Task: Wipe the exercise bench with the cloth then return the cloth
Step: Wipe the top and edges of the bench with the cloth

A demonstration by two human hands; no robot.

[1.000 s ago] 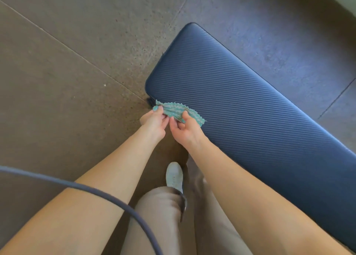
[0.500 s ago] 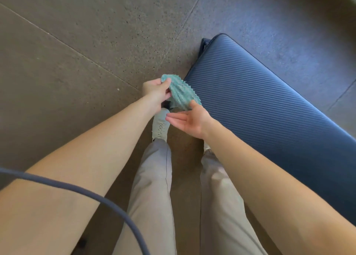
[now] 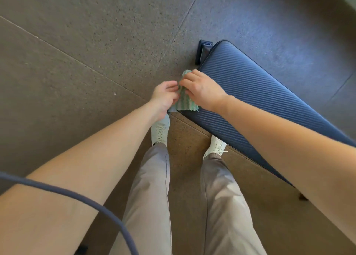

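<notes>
Right hand (image 3: 202,90) flips palm-down since a moment ago and now pinches the green cloth (image 3: 185,100) along with the left hand (image 3: 164,96), both grips clamped on it, bunched just off the near corner of the blue table (image 3: 260,93), above the floor (image 3: 96,52)

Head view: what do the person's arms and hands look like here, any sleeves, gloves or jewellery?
Both forearms are bare to the frame edge, with no sleeves in view. The left hand and right hand wear no gloves, rings or watch that I can see. A dark grey-blue cable curves across in front of the left forearm.
</notes>
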